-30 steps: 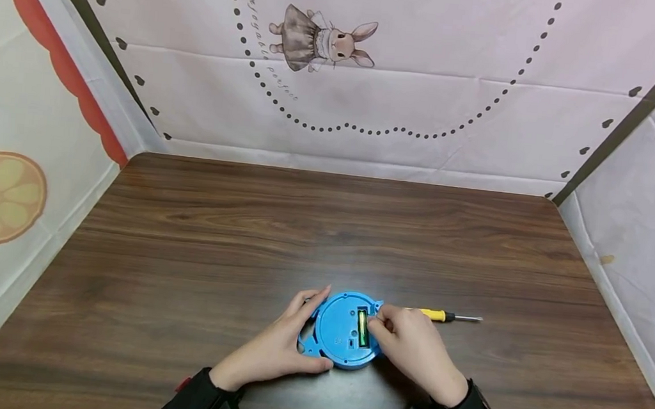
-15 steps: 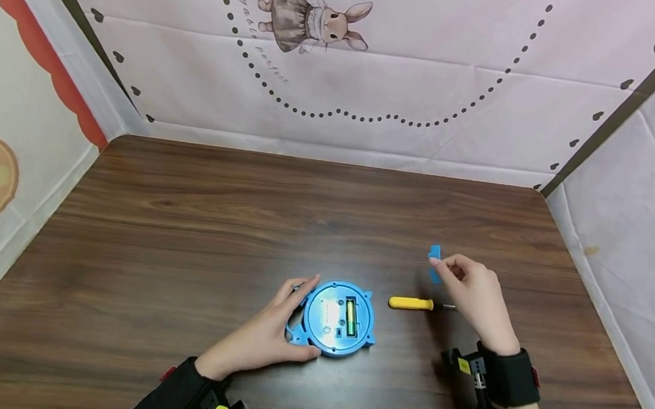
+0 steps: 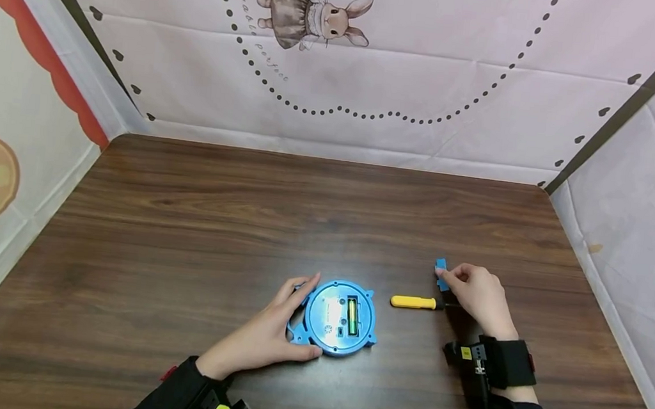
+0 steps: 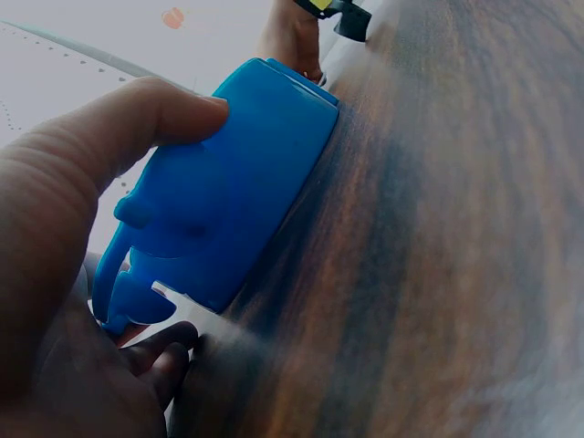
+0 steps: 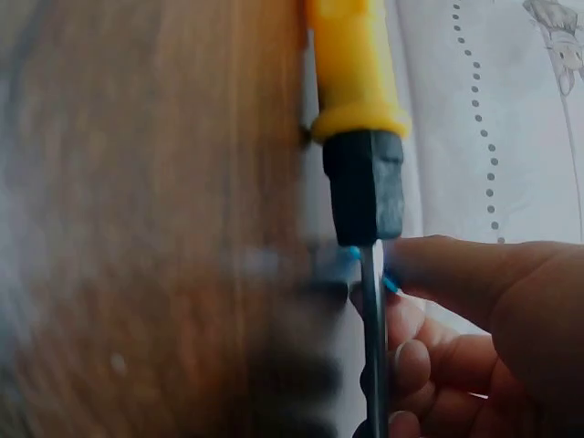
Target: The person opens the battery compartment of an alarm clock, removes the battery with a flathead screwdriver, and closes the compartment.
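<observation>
A round blue plastic device (image 3: 339, 319) lies back-up on the wooden table (image 3: 246, 211), its battery slot uncovered with a green battery (image 3: 351, 316) showing. My left hand (image 3: 271, 335) grips its left rim with thumb and fingers; the left wrist view shows the blue casing (image 4: 233, 201) held against the table. My right hand (image 3: 473, 296) pinches a small blue cover piece (image 3: 441, 272) just above the table, right of the device. A yellow-handled screwdriver (image 3: 415, 302) lies between device and right hand; its shaft (image 5: 372, 301) passes beneath the fingers (image 5: 456, 274).
Printed fabric walls (image 3: 372, 73) close in the table at the back and both sides. Bare wood stretches across the far half and the left of the table.
My right hand lifted the blue cover piece off the device and carried it right, past the screwdriver, then lowered it toward the table. My left hand stayed on the device.
</observation>
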`<state>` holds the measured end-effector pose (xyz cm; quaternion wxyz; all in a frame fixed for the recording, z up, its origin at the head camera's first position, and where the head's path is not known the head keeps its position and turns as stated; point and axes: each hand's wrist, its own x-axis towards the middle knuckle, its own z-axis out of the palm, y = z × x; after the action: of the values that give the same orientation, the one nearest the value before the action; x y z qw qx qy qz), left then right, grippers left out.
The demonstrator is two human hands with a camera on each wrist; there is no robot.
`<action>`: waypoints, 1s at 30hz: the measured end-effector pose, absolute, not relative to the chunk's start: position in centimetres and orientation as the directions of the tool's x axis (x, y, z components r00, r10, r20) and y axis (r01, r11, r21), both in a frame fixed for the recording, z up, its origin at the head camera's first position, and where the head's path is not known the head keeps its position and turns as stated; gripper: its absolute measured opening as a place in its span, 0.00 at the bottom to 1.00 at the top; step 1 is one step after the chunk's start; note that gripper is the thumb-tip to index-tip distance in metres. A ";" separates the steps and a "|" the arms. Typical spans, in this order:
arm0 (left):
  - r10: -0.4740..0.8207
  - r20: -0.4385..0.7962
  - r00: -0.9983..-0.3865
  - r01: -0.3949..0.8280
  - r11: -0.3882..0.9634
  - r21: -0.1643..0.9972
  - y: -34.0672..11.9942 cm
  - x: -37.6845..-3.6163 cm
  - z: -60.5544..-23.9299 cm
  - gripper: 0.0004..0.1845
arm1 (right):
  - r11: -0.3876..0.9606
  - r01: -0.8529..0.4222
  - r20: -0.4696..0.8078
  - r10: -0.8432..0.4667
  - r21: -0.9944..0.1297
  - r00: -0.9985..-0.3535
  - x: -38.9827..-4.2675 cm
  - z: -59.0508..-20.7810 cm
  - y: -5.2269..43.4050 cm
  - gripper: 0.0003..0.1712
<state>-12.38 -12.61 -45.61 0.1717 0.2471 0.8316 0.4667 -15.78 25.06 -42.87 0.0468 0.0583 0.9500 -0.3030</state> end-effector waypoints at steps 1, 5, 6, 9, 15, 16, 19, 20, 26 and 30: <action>0.572 -0.055 -0.819 0.250 0.441 0.862 -12.6 -12.4 -45.6 0.60 | 0.814 0.151 -0.136 0.090 -0.560 -0.987 -15.8 -42.8 25.1 0.22; 0.571 -0.058 -0.819 0.246 0.441 0.863 -12.6 -12.4 -45.5 0.60 | 0.820 0.180 -0.163 0.107 -0.544 -0.981 -15.9 -42.8 25.2 0.23; 0.570 -0.060 -0.819 0.245 0.443 0.862 -12.6 -12.4 -45.5 0.60 | 0.819 0.178 -0.158 0.108 -0.546 -0.982 -15.8 -42.7 25.2 0.23; 0.570 -0.065 -0.819 0.244 0.449 0.860 -12.6 -12.4 -45.5 0.60 | 0.813 0.142 -0.115 0.092 -0.564 -0.989 -15.7 -42.3 25.0 0.26; 0.568 -0.063 -0.821 0.245 0.450 0.858 -12.6 -12.4 -45.5 0.60 | 0.790 -0.054 -0.082 -0.132 -0.611 -0.988 -14.9 -40.7 23.8 0.23; 0.568 -0.060 -0.821 0.248 0.449 0.859 -12.6 -12.4 -45.5 0.60 | 0.787 -0.081 -0.097 -0.177 -0.612 -0.979 -14.8 -40.4 23.5 0.22; 0.571 -0.054 -0.819 0.253 0.444 0.860 -12.7 -12.4 -45.4 0.60 | 0.797 -0.138 -0.147 -0.272 -0.587 -0.951 -14.4 -39.9 22.7 0.18; 0.571 -0.052 -0.819 0.254 0.443 0.860 -12.7 -12.4 -45.4 0.60 | 0.805 -0.140 -0.165 -0.282 -0.576 -0.945 -14.3 -39.8 22.5 0.18; 0.570 -0.048 -0.820 0.261 0.447 0.856 -12.7 -12.3 -45.4 0.60 | 0.857 -0.086 -0.257 -0.247 -0.508 -0.934 -13.4 -40.0 21.6 0.17; 0.568 -0.049 -0.821 0.260 0.449 0.855 -12.8 -12.3 -45.5 0.61 | 0.873 -0.120 -0.224 -0.250 -0.472 -0.942 -13.1 -40.5 21.0 0.12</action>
<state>-12.28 -12.79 -45.52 0.1666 0.2481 0.8347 0.4626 -13.12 20.96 -40.55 0.1402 -0.0967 0.9576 -0.2322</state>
